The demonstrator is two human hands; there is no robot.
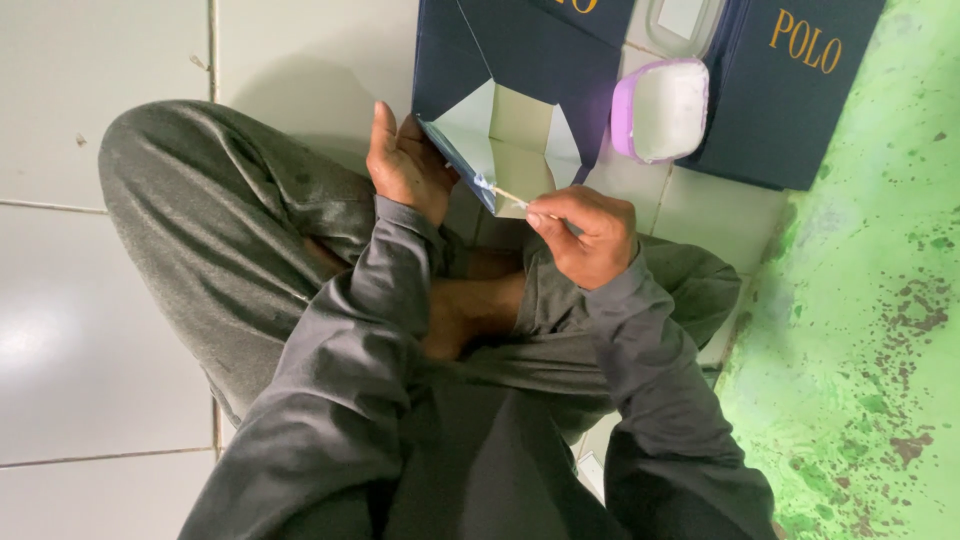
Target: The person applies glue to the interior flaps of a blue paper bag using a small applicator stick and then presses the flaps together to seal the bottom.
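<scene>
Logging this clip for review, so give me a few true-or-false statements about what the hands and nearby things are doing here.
1. The right hand pinches a thin stick with white paste on its tip. True.
2. The left hand holds the edge of a dark blue paper bag with an unfolded white flap. True.
3. The purple tub stands on the person's lap. False: it sits on the tiled floor beside the bag.
4. The purple tub is lidded. False: it is open, showing white contents.
5. The person sits at a table. False: they sit cross-legged on the floor.
</scene>
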